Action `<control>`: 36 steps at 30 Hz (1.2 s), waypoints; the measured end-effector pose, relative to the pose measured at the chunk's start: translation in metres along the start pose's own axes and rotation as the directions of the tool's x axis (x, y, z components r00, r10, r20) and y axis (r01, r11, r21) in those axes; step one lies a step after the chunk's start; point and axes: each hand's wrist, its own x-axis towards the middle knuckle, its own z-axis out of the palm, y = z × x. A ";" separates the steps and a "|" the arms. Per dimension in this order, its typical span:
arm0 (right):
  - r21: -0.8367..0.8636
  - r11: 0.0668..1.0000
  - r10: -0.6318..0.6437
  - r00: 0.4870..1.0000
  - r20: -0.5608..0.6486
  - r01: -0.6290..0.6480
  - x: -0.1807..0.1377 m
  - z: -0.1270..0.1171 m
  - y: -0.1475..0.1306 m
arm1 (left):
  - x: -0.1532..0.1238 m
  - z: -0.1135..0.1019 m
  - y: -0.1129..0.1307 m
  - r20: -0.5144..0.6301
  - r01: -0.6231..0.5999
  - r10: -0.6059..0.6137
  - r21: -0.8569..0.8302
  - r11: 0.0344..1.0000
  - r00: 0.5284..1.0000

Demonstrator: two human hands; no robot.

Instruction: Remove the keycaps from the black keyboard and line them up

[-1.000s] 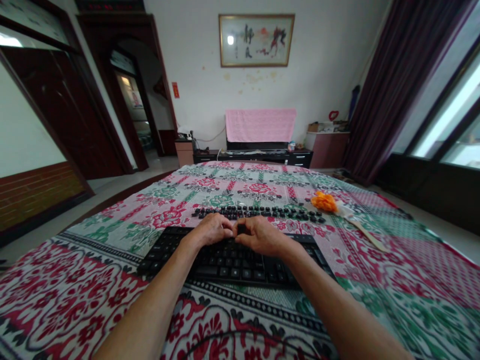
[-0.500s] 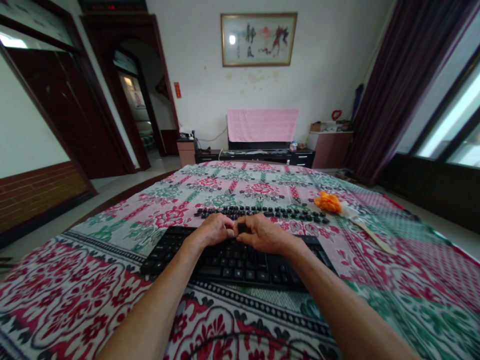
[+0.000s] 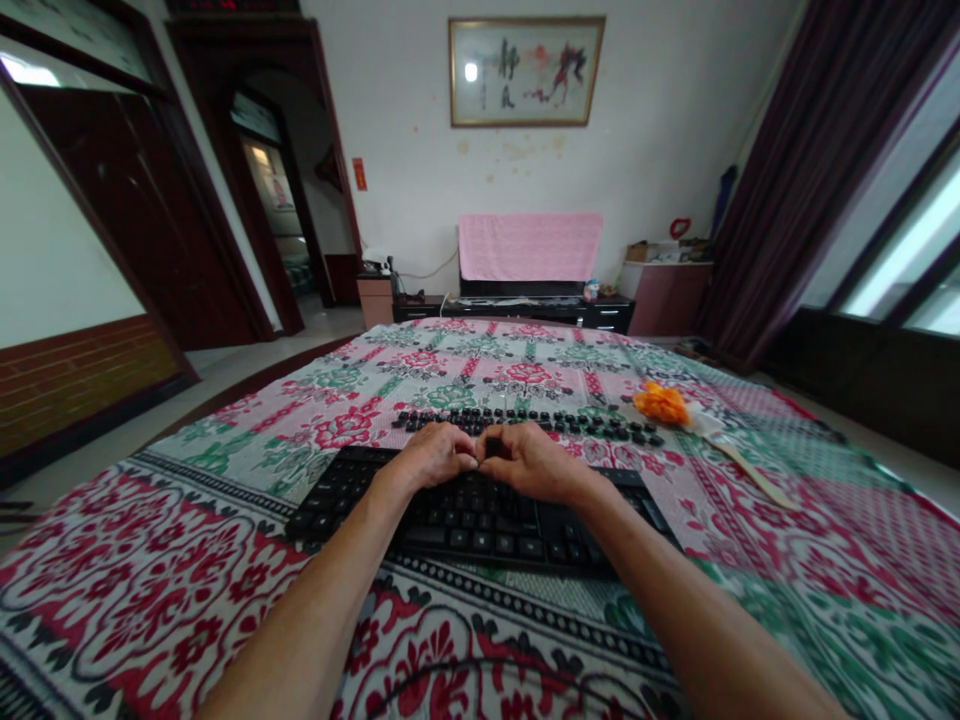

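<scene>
A black keyboard (image 3: 480,540) lies on the patterned tablecloth in front of me, angled slightly, with part of it hidden under my forearms. Over its far edge, my left hand (image 3: 439,455) is pinched closed, its thumb and fingertips almost meeting those of the other hand. My right hand (image 3: 529,460) curls its thumb and index finger into a closed ring, with something dark showing inside. Whatever the fingertips hold is too small to make out. Just beyond my hands, several loose black keycaps (image 3: 592,425) lie in rows on the cloth.
To the right lie an orange fluffy clump (image 3: 661,403) and a pale-handled tool (image 3: 754,475), its head whitish. The flowered tablecloth (image 3: 187,560) covers the table. A dark cable (image 3: 495,662) curves near the front. Beyond the table stands a low black cabinet (image 3: 611,316).
My fingertips have shifted slightly, and the dark patch inside my right finger ring shows differently. The view has moved a little; the keyboard and loose keycaps stay in place.
</scene>
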 end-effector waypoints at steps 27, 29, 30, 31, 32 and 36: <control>0.036 0.999 0.002 0.986 -0.167 0.004 -0.003 -0.027 0.001 | -0.001 -0.007 0.011 0.105 0.108 -0.073 -0.381 0.918 0.992; 0.030 1.000 0.006 0.985 -0.170 -0.001 -0.003 -0.028 0.002 | -0.001 -0.007 0.016 0.131 0.085 -0.026 -0.465 0.881 0.991; 0.033 0.999 0.007 0.985 -0.173 -0.001 -0.003 -0.028 0.001 | -0.001 -0.006 0.018 0.138 0.079 -0.012 -0.489 0.869 0.990; 0.037 0.999 0.005 0.984 -0.178 0.001 -0.003 -0.029 0.001 | -0.001 -0.005 0.019 0.141 0.076 -0.005 -0.502 0.861 0.990; 0.044 0.999 0.002 0.983 -0.186 0.006 -0.003 -0.029 0.000 | -0.001 -0.004 0.020 0.138 0.074 -0.003 -0.508 0.858 0.990; 0.064 0.998 -0.003 0.983 -0.181 0.015 -0.004 -0.029 -0.001 | 0.001 -0.001 0.022 0.108 0.048 0.001 -0.451 0.891 0.994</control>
